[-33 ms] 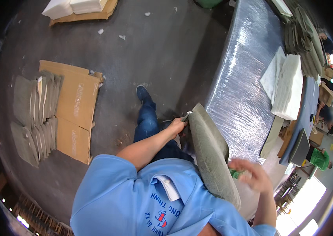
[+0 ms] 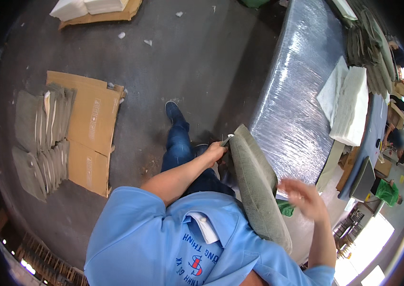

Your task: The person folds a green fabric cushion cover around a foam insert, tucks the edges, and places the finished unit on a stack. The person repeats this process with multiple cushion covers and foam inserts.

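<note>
A grey-green cushion (image 2: pixel 259 195) stands on edge against my right side, one corner pointing away from me. My left hand (image 2: pixel 216 151) is closed on the fabric edge of its cover at the far corner, where a bit of white shows. To the right of the cushion, my right hand (image 2: pixel 303 195) is raised, blurred by motion, with its fingers stretched out and nothing visible in them. Whether its fingertips touch the cushion, I cannot tell. A green cloth (image 2: pixel 285 208) shows just below that hand, partly hidden by the cushion.
A plastic-wrapped table (image 2: pixel 297 95) stands to the right, with white wadding (image 2: pixel 349 107) and stacked grey-green covers (image 2: pixel 366 52) beyond. Similar cushions (image 2: pixel 40 143) lie on cardboard (image 2: pixel 92 119) on the left floor. White foam blocks (image 2: pixel 87 7) lie at far left. Other people work at far right.
My right hand has shifted slightly away from me, showing more of the green cloth. My left hand keeps its hold on the cover's edge.
</note>
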Available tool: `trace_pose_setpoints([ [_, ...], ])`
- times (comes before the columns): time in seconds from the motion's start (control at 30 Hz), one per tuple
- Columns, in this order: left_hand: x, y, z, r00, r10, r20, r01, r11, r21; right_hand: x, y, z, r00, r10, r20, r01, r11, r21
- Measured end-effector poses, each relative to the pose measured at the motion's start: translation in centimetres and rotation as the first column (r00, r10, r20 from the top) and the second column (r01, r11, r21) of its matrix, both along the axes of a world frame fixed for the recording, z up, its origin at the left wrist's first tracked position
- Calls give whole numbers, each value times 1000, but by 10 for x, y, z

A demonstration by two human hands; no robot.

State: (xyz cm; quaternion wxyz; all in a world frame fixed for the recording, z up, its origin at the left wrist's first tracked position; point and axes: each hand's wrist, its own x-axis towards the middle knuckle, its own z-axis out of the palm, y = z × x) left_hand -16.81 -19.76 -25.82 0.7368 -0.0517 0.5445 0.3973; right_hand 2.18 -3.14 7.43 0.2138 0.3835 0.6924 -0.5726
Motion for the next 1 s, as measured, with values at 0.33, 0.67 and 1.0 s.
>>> trace_pose_setpoints([
  [0.33, -23, 6, -26, 994, -79, 81, 78, 997, 12, -138, 52, -299, 739, 493, 460, -616, 770, 164],
  [0.67, 4, 7, 9, 984, 113, 139, -117, 993, 22, -95, -14, -276, 971, 58, 232, -212, 653, 727],
  [1.0, 45, -37, 55, 946, 325, 2, -324, 944, -65, -61, -49, -290, 995, 92, 42, -101, 856, 507],
])
